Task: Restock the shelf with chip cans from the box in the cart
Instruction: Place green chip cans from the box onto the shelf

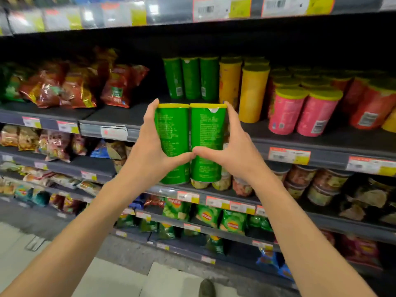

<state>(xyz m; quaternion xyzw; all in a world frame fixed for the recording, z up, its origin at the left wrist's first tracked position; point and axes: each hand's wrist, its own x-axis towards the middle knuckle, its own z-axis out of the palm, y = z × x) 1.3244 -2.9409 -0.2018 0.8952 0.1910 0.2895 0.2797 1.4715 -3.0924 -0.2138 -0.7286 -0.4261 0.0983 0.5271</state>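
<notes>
Two green chip cans (188, 142) with yellow lids, upright and pressed side by side, held up in front of the shelf (300, 144), level with its front edge. Left hand (150, 146) wrapped round the outer side of the left can, fingertips up at the lid rim, thumb across the front low down. Right hand (231, 146) likewise clasped round the outer side of the right can, fingers at the lid rim, thumb across the front. Both thumbs meeting tip to tip at the seam between the cans. Both hands part closed, each curled on its own can.

Stocked on that shelf: three green cans (190, 78) standing upright toward the rear, directly behind the held pair, with bare shelf board before them. Just right of these, yellow cans (252, 93) in a row reaching nearer the front edge. Further right, pink cans (300, 112) close to the front edge. Toward the left end, red snack bags (70, 86). Price labels (289, 155) fixed along the front edge. Green chip bags (210, 215) on a lower shelf. Box and cart not visible.
</notes>
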